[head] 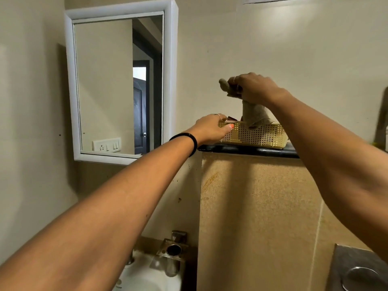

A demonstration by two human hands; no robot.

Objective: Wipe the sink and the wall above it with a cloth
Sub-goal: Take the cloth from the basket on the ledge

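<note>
My right hand [255, 88] is shut on a grey-beige cloth [254, 115], which hangs from my fist with its lower end still inside a cream perforated basket [256, 136]. My left hand [212, 129] grips the basket's left rim, thumb on its front. The basket stands on a dark ledge [249, 151]. A corner of the white sink [144, 276] shows at the bottom, partly hidden by my left forearm. The pale wall [294, 59] rises behind the basket.
A white-framed mirror [119, 80] hangs on the wall at the left. A metal holder [174, 249] is fixed to the wall just above the sink. A tan tiled block [258, 217] stands under the ledge. A metal plate [357, 269] sits at the bottom right.
</note>
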